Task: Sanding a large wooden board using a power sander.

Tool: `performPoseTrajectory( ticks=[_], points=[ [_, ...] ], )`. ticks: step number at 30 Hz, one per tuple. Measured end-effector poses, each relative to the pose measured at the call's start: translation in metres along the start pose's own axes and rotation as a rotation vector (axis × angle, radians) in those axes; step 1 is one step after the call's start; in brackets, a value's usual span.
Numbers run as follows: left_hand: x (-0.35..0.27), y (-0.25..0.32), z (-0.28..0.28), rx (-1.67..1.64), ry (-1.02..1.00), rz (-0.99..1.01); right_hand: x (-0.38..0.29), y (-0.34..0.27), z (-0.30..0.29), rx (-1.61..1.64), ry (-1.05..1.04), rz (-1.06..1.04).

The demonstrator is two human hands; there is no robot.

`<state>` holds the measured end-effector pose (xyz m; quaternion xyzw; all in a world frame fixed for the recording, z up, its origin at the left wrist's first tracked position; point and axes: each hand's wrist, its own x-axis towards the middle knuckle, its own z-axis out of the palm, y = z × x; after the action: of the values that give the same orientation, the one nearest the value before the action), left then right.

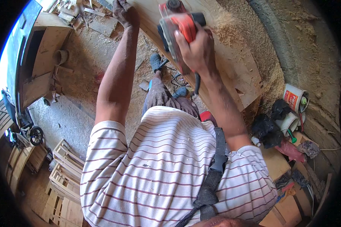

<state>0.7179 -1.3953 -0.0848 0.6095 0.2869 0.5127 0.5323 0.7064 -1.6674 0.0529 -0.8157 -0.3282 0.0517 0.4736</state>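
Note:
My right hand (197,51) is wrapped around the handle of a red electric hand planer (186,27). The planer sits on a wide pale wooden board (230,65), near its left long edge, and its outline is slightly blurred. Curly wood shavings (226,27) lie in a heap to the right of the tool. A black cord sleeve (197,83) trails from the planer's rear beside my wrist. At the top of the view my left hand (126,14) has its fingers curled at the board's edge; shadow hides part of its grip.
Sawdust and wood offcuts (102,24) litter the floor to the left. A white bucket (295,96) and black plastic bags (267,127) lie at right. Slatted wooden frames (65,170) and a motorcycle (24,133) stand at lower left. Loose cable (177,81) lies near my feet.

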Motion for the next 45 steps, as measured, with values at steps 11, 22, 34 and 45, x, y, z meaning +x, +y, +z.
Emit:
performPoseTrajectory(
  ticks=[11, 22, 34, 45],
  points=[
    [-0.003, -0.022, 0.018, 0.075, 0.006, -0.004, 0.208, 0.048, 0.085, -0.265, 0.062, -0.03],
    [0.01, -0.021, 0.01, 1.112, -0.417, 0.545, -0.177, 0.017, -0.093, -0.117, 0.03, 0.264],
    [0.017, -0.029, 0.012, 1.024, -0.42, 0.462, -0.234, 0.017, -0.119, -0.045, 0.066, 0.355],
    [0.0, -0.004, 0.018, 0.934, -0.395, 0.467, 0.021, 0.039, -0.024, -0.044, 0.029, 0.046]
  ],
)
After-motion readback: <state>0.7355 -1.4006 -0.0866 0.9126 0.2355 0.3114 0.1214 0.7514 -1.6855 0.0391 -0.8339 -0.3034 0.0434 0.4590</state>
